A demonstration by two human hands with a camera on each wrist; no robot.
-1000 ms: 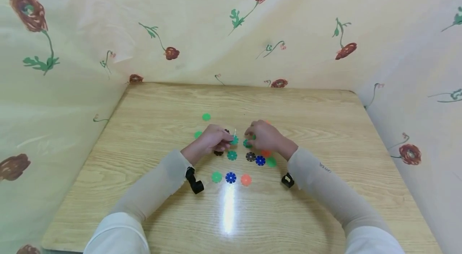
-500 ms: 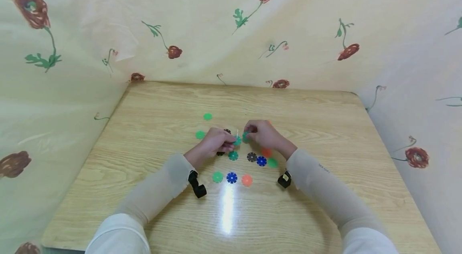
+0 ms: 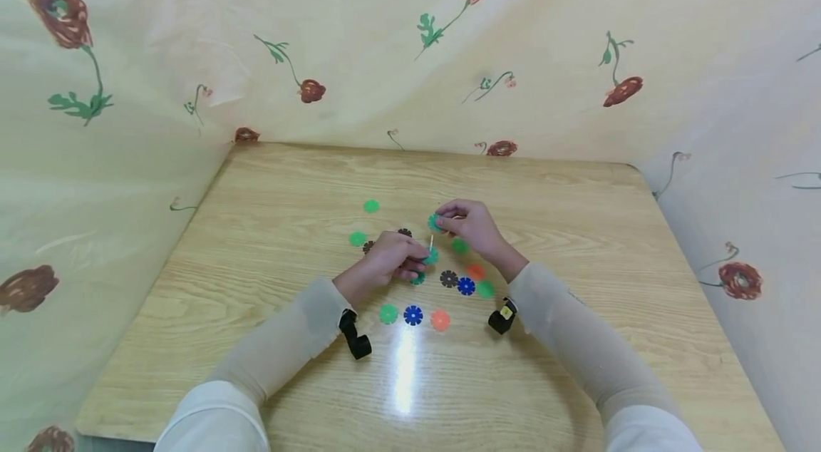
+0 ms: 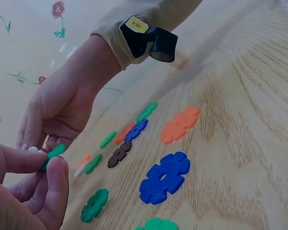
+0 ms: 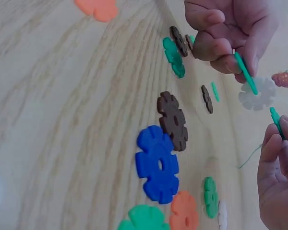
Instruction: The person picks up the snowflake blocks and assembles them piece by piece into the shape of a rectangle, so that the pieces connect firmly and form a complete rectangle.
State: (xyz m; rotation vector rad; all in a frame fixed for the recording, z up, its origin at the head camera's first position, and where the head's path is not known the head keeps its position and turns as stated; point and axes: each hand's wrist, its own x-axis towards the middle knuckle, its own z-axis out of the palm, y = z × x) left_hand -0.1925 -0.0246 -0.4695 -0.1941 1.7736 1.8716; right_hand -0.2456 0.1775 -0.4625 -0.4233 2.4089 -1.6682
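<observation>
My left hand (image 3: 390, 257) pinches a teal-green notched plastic disc (image 3: 432, 256) between thumb and fingers. A white notched disc (image 5: 257, 95) stands crosswise against it, seen edge-on in the head view; they look joined. Farther back and to the right, my right hand (image 3: 476, 227) pinches a second teal-green disc (image 3: 433, 222) by its edge. In the right wrist view this second disc (image 5: 276, 120) is just below the white disc, with a small gap. Both hands are above the table, and fingers hide part of each held disc.
Several flat discs lie around the hands: blue (image 3: 413, 315), orange (image 3: 440, 320), light green (image 3: 388, 314) and brown (image 3: 449, 279). A green disc (image 3: 370, 206) lies farther back on the wooden table (image 3: 308, 181). Flowered cloth (image 3: 359, 24) surrounds the back and sides.
My right hand has picked up the second teal-green disc from the table and raised it away from me. My left hand has shifted slightly right, still pinching its disc with the white one.
</observation>
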